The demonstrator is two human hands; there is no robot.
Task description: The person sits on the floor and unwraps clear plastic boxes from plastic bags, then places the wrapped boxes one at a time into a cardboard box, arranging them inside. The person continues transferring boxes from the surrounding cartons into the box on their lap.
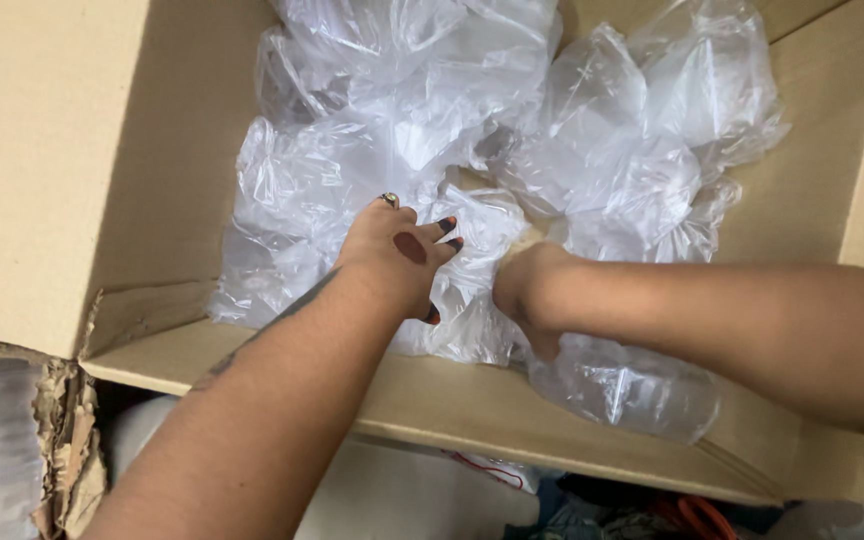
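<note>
Both your arms reach into the box [152, 190], an open cardboard carton filled with clear plastic bags [432, 130]. Your left hand [397, 255] lies flat on the bags near the box's near edge, fingers together and bent down onto the plastic, pressing it but not clearly gripping anything; a ring [390, 199] sits on one finger. Your right hand [530, 290] is just beside it, pushed down among the bags with its fingers buried in the plastic, so you cannot tell whether it is closed on anything. The bags fill the box from its near edge to its far wall, crumpled and heaped on one another. At the box's near left corner the cardboard is torn and ragged.
</note>
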